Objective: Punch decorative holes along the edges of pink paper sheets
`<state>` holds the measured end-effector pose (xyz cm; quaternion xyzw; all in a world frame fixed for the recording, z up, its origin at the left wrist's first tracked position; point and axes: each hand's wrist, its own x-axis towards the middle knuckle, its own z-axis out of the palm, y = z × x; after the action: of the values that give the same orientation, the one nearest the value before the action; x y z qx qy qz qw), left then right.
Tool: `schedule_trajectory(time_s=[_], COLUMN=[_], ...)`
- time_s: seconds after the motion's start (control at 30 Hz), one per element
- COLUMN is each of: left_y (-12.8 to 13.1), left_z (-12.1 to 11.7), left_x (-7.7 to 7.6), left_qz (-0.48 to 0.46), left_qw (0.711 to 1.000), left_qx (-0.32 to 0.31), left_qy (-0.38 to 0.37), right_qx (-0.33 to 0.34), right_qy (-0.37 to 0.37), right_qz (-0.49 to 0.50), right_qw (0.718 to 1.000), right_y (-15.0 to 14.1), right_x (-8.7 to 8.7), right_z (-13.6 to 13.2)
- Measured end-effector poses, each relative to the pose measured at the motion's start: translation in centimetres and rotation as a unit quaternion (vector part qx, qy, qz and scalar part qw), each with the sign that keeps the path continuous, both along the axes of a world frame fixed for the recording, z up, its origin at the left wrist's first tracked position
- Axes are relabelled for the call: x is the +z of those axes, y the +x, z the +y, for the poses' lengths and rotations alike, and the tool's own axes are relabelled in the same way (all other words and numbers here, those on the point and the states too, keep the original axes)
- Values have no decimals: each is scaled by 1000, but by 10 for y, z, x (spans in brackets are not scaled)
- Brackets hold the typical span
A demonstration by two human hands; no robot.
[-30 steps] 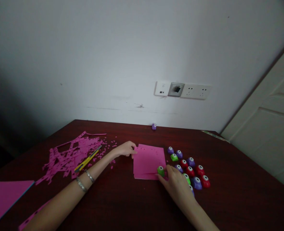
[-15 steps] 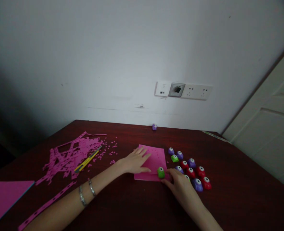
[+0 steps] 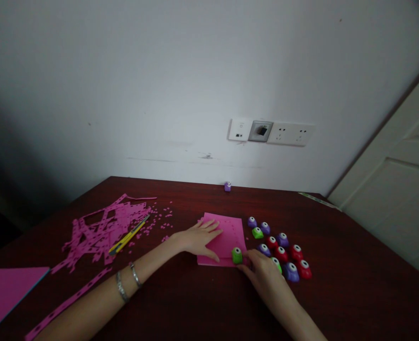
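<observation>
Leftmost on a dark reddish surface [image 3: 181,308], a large pink sheet [image 3: 10,293] lies near a long punched strip [image 3: 69,299], which runs partly behind the left forearm. Beyond them, pink offcuts [image 3: 102,229] are heaped loosely, a yellow cutter [image 3: 129,235] resting at their right edge beside scattered pink bits [image 3: 156,220]. Two silvery bracelets [image 3: 121,286] circle the left forearm. At center, the person's left hand [image 3: 200,237] lies palm down, fingers spread and gripping nothing, across stacked pink papers [image 3: 230,232] marked with small shapes along the upper and right edges. A small purple figure [image 3: 227,186] stands at the foot of the wall. A green one-eyed piece [image 3: 236,255] sits at the papers' lower right corner. Above, a gray-framed wall fitting [image 3: 261,131] holds a dark insert. The right hand [image 3: 262,270], fingers bent and nearly together, is just beside the green piece; whether it grips piece or paper cannot be told. Purple, green and red one-eyed pieces [image 3: 280,254] cluster beyond it. At far right is a pale paneled door [image 3: 408,199].
</observation>
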<state>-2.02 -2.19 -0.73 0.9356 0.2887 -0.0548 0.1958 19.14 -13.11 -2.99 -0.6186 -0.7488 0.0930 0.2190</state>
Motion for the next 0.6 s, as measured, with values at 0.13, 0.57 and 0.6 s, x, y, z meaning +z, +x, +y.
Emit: schedule_trajectory(time_s=[0.13,0.57,0.6], left_y=[-1,17,21], left_z=[1,19,20], left_x=[1,24,23], left_qz=[-10,-255,-241], left_qw=[1000,950,948], left_qx=[-4,147,144], left_qy=[-9,-100,-150], right_qx=[3,73,88], right_qy=[-5,-374,-386], right_qz=[19,170,174], right_qw=[1000,909,902], right_y=[1,30,30], right_x=[1,54,55], right_z=[0,42,47])
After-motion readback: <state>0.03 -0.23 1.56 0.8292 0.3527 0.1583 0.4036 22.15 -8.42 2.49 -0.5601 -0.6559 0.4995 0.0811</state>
